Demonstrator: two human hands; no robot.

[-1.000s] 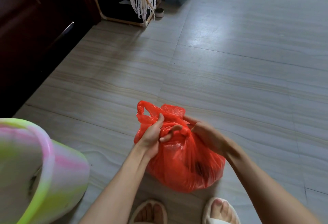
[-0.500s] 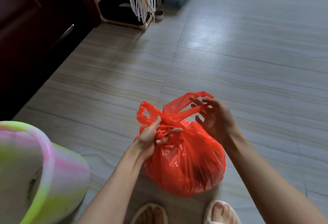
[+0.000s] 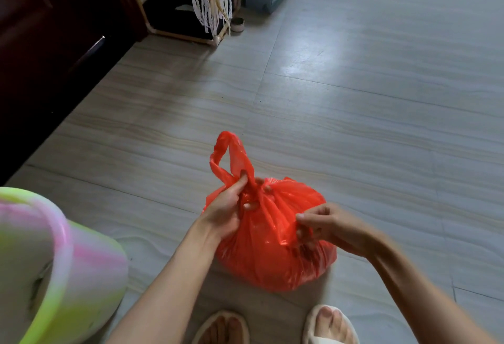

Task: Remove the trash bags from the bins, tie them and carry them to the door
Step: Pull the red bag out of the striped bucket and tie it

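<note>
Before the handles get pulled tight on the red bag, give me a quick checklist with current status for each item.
1. Left hand grips the bag's gathered neck below the upright handle loop: ok.
2. Right hand pinches the other handle strip, drawn across the red bag toward the person: ok.
3. Knot fully closed: cannot tell, the hands cover the crossing.
4. Bag resting on the floor, out of the bin: ok.
5. Bag free of tears or leaks: cannot tell.
6. Slippers apart from the bag: ok.

left hand (image 3: 227, 207) — fingers curled, gripping | right hand (image 3: 324, 223) — pinching
</note>
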